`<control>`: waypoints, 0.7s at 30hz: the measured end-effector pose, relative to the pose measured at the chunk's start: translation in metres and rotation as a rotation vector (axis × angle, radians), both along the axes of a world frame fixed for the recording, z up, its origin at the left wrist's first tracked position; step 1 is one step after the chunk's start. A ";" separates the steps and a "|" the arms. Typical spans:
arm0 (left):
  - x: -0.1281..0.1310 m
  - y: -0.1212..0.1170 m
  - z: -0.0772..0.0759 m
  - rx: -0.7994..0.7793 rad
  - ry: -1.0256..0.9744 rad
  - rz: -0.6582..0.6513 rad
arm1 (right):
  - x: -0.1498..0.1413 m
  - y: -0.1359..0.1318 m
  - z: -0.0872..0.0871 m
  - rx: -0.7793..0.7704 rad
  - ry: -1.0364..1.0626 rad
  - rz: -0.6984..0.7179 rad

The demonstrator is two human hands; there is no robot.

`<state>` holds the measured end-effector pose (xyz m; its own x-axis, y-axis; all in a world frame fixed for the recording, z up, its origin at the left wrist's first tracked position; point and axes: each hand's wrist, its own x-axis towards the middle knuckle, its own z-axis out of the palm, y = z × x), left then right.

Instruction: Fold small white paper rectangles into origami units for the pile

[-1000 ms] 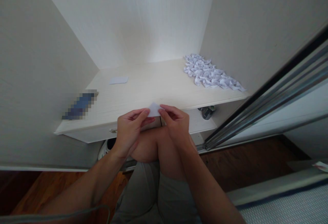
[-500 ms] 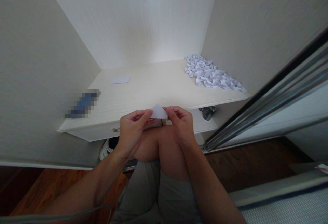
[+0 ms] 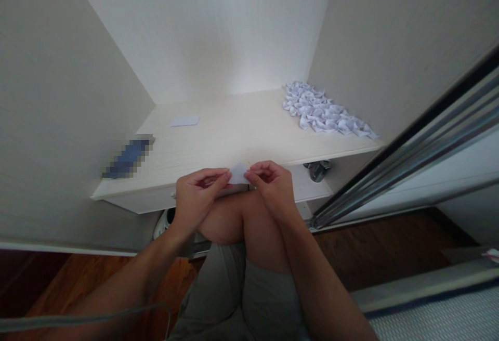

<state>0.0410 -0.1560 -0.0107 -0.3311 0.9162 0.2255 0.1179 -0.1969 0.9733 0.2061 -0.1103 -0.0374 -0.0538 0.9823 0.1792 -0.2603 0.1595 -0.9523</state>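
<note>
Above my knees, a small folded piece of white paper point(image 3: 238, 174) is held between my two hands. My left hand point(image 3: 200, 195) pinches its left edge between thumb and fingers. On the other side, my right hand point(image 3: 273, 187) has its thumb and fingertips closed on the right corner. At the back right of the white shelf point(image 3: 234, 133) lies a heap of small folded white paper pieces point(image 3: 323, 109). A stack or slip of flat white paper point(image 3: 184, 121) rests on the shelf's left part.
A blurred-out blue object point(image 3: 128, 157) lies at the shelf's left end. Under the shelf stand dark metal cans point(image 3: 320, 171) and a white shoe point(image 3: 161, 224). A metal sliding-door rail point(image 3: 390, 164) runs along the right. A pale cable point(image 3: 86, 320) crosses the lower left.
My right thumb and fingers have shifted left and inward over the paper's right corner, so less of the paper shows. My left hand has moved slightly left.
</note>
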 end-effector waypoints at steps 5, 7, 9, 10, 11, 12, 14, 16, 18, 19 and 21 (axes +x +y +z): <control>-0.015 -0.003 0.000 0.073 0.259 -0.014 | -0.001 0.000 0.000 0.008 -0.030 0.072; -0.018 -0.002 0.000 0.077 0.290 -0.034 | -0.002 0.000 -0.001 0.024 -0.041 0.094; -0.020 -0.001 0.000 0.077 0.269 -0.056 | -0.004 0.000 -0.001 0.043 -0.056 0.106; -0.020 -0.001 0.000 0.077 0.248 -0.063 | -0.004 0.000 -0.002 0.053 -0.062 0.103; -0.020 0.000 -0.001 0.073 0.229 -0.070 | -0.005 0.000 -0.002 0.061 -0.066 0.097; -0.020 0.000 -0.001 0.066 0.213 -0.079 | -0.005 0.000 -0.002 0.065 -0.069 0.090; -0.022 0.000 -0.001 0.055 0.222 -0.100 | -0.004 0.000 -0.001 0.058 -0.066 0.091; -0.027 0.000 0.000 0.080 0.329 -0.118 | -0.002 0.001 -0.001 0.031 -0.043 0.115; -0.036 0.001 0.004 0.153 0.517 -0.158 | -0.001 0.002 -0.001 -0.001 -0.002 0.150; -0.041 0.001 0.006 0.198 0.609 -0.196 | 0.000 0.003 -0.001 -0.019 0.022 0.165; -0.051 0.002 0.009 0.272 0.736 -0.279 | 0.000 0.004 -0.001 -0.049 0.070 0.194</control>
<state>-0.0095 -0.1538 -0.0012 0.2187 0.8249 0.5213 0.6174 -0.5307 0.5807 0.2062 -0.1063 -0.0389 -0.2316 0.9625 0.1413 -0.3473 0.0538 -0.9362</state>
